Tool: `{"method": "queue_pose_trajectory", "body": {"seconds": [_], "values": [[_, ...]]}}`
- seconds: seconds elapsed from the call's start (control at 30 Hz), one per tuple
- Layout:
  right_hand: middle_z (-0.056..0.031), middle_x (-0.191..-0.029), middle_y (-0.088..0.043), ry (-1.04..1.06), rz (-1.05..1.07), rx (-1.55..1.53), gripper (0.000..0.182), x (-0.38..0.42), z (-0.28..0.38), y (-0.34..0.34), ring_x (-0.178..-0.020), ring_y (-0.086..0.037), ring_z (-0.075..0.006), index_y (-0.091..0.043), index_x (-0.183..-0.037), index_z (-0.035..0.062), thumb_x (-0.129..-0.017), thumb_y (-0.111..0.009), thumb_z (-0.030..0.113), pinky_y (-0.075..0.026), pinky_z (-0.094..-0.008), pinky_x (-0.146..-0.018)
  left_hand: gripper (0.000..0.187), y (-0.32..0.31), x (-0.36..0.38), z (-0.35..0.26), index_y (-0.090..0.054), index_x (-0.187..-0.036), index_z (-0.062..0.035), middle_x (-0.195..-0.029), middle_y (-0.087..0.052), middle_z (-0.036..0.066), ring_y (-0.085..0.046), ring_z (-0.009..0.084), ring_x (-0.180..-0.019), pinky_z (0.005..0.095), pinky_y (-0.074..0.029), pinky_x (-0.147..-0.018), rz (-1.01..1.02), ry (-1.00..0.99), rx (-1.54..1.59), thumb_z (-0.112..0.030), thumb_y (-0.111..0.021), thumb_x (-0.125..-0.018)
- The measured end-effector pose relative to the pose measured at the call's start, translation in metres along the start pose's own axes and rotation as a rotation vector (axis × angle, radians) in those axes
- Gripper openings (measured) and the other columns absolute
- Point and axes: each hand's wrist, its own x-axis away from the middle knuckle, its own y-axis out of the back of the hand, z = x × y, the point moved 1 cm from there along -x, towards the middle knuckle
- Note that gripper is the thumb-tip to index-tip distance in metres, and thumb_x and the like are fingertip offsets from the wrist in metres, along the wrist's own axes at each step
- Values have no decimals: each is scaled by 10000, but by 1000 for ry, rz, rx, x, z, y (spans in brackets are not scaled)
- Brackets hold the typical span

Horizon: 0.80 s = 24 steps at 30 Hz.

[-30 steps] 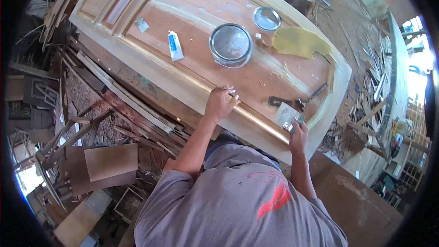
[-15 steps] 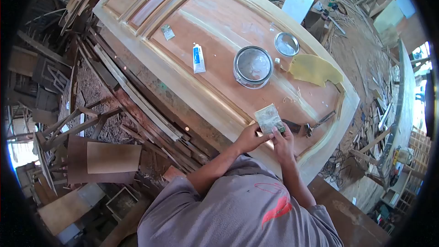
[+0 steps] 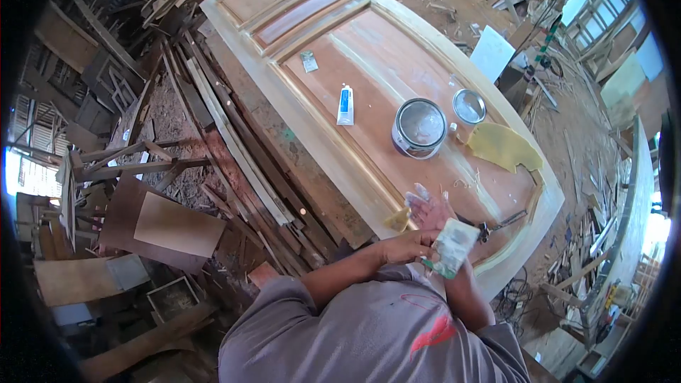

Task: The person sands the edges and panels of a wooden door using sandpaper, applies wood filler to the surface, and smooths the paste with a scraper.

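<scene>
My left hand (image 3: 413,247) grips a thin, flat, whitish-green spreader card (image 3: 455,247), smeared with pale filler, in front of my right wrist. Beyond it, my right hand (image 3: 431,209) is held palm up with its fingers stretched out, white paste on the fingertips. A small yellowish piece (image 3: 398,220) shows just above my left hand. Both hands are over the near end of a panelled wooden door (image 3: 369,163). Right of them on the door lies a dark metal tool (image 3: 485,231), partly hidden by my right hand and the card.
On the door stand an open tin (image 3: 418,147) of pale filler, its round lid (image 3: 469,106), a blue-and-white tube (image 3: 345,106), a yellow sandpaper sheet (image 3: 502,147) and a small stained card (image 3: 308,62). Long timber strips (image 3: 227,142) lie along the left. Wood scraps cover the ground.
The card has gone from between both hands to my left hand, lower and nearer my body. My right hand has let go and opened, palm up. The view has shifted.
</scene>
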Motion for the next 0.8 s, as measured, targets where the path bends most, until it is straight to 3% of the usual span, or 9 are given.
{"method": "queue_pose_trajectory", "body": {"seconds": [0.13, 0.2, 0.3, 0.43, 0.57, 0.63, 0.73, 0.77, 0.8], "values": [[-147, -1569, -504, 151, 151, 97, 781, 48, -19, 1, -1396, -524, -293, -330, -1644, 102, -1056, -512, 583, -442, -454, -1161, 495, -19, 11, -23, -574, -1413, -58, -1206, -692, 10, -675, 125, -1062, 309, -560, -918, -99, -154, -97, -210, -731, -969], [-167, -1523, -530, 164, 170, -64, 751, 62, -24, -9, -1333, -576, -304, -367, -1619, 57, -1047, -564, 503, -501, -443, -1098, 551, -18, 13, -5, -546, -1436, -61, -1185, -684, 2, -670, 117, -1044, 295, -557, -905, -107, -152, -125, -217, -755, -950], [-231, -1473, -557, 285, 34, 146, 854, 94, -24, -29, -1236, -641, -322, -373, -1599, -6, -1053, -462, 645, -561, -441, -1012, 633, -46, 17, 11, -501, -1477, -57, -1198, -677, 7, -655, 111, -1067, 292, -547, -917, -102, -111, -77, -199, -772, -922], [-250, -1443, -569, 178, 99, 30, 881, 124, -26, -5, -1203, -652, -327, -335, -1629, 33, -1053, -413, 695, -559, -452, -1009, 751, -81, 10, 49, -421, -1549, -46, -1233, -674, 22, -646, 109, -1099, 297, -536, -937, -88, -116, -105, -138, -772, -890], [-186, -1575, -451, 257, 376, -19, 803, 159, -35, 2, -1347, -541, -344, -285, -1662, 108, -1058, -521, 580, -448, -478, -1138, 798, -118, 14, 70, -395, -1567, -46, -1259, -660, 24, -645, 116, -1083, 308, -538, -924, -79, -108, -131, -136, -779, -873], [-182, -1581, -449, 223, 406, -62, 787, 176, -39, -1, -1358, -535, -347, -288, -1661, 110, -1063, -526, 564, -441, -477, -1152, 841, -131, 17, 81, -379, -1582, -48, -1257, -654, 22, -638, 117, -1091, 312, -534, -923, -107, -117, -193, -184, -795, -864], [-238, -1451, -571, 93, 274, -60, 768, 191, -38, -10, -1252, -620, -351, -328, -1643, 83, -1090, -423, 608, -534, -460, -1050, 908, -142, 24, 97, -365, -1596, -46, -1256, -644, 18, -629, 120, -1098, 313, -530, -922, -148, -94, -254, -260, -820, -840], [-240, -1455, -569, 139, 328, -12, 764, 198, -38, -13, -1277, -603, -352, -318, -1647, 89, -1089, -442, 596, -528, -461, -1060, 932, -145, 27, 102, -362, -1600, -45, -1256, -641, 15, -626, 121, -1100, 313, -529, -922, -161, -80, -268, -285, -829, -830], [-224, -1553, -467, 166, 396, 47, 800, 191, -51, 7, -1385, -498, -356, -269, -1670, 150, -1040, -563, 547, -464, -508, -1118, 930, -147, 31, 106, -368, -1596, -42, -1252, -640, 13, -625, 125, -1099, 310, -528, -923, -178, -100, -273, -298, -829, -830]]}}
